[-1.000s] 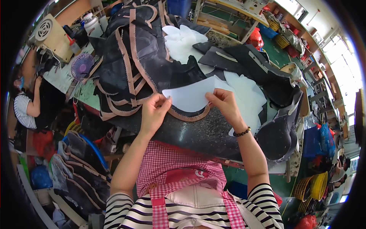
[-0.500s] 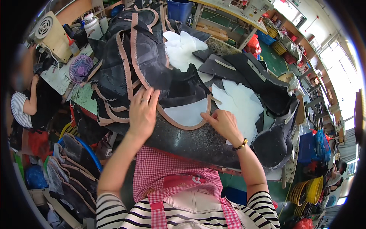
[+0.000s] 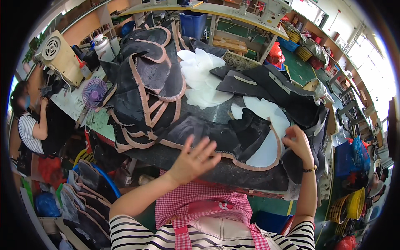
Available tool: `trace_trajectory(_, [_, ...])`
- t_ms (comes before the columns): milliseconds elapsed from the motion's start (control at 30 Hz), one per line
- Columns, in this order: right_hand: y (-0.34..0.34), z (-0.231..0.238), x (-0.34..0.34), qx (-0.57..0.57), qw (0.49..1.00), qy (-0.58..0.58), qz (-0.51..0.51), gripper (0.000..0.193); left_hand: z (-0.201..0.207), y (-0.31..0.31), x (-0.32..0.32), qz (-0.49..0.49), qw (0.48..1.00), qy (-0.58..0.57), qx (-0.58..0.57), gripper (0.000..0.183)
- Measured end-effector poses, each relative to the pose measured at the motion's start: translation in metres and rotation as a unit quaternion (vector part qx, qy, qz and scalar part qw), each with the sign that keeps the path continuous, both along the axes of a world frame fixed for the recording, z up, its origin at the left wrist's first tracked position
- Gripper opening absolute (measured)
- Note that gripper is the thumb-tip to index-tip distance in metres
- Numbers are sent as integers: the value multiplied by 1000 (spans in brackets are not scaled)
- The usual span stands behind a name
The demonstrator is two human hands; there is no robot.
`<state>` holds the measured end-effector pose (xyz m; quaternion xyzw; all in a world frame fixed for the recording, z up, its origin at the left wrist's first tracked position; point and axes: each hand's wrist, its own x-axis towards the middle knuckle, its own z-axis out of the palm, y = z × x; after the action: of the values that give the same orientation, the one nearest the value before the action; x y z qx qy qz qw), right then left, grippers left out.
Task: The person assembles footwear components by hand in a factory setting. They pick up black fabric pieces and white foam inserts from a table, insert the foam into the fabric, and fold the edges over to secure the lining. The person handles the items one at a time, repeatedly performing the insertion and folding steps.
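A black leather-like piece with a tan, zigzag-edged border lies spread along the front of the dark table. Its right end carries a smooth white curved insert framed by the border. My left hand hovers over the front edge of this piece with fingers spread, slightly blurred, holding nothing. Just right of the insert is my right hand, fingers loosely bent, thumb apart, with nothing visible in it. Behind it, fanned white cut pieces lie partly under the black piece.
A heap of similar tan-edged black pieces rises at the back left. Another white stack sits beside it, and black parts lie at right. A small purple fan stands left. A co-worker sits at far left.
The black piece with the white insert has come off the heap, shifting right and nearer me, and now lies lengthwise. Both hands moved right; the left has lifted, fingers spread.
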<state>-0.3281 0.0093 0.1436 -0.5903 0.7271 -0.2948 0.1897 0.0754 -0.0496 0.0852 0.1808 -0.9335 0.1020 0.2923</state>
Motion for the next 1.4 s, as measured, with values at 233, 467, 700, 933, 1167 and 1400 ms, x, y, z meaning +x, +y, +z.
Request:
trace_trajectory(233, [-150,21,118,-106,967,-41,229,34,9,-8,-5,31,919,-223,323,62])
trace_trajectory(467, [-323,-21,159,-139,940,168,265,47,34,-107,-7,129,975,-90,159,29])
trace_trajectory(700, [-327,-14,186,-225,772,428,413,34,11,-252,-25,205,963,-155,-79,7])
trace_trajectory(933, [-329,-22,172,-202,781,417,420,26,22,-268,-44,127,969,-206,-49,6])
trace_trajectory(1167, [-318,-30,188,-144,874,323,334,38,27,-286,-22,75,980,-186,-7,5])
trace_trajectory(1400, [-323,-39,203,-146,896,301,293,35,31,-295,-18,58,982,-169,55,5])
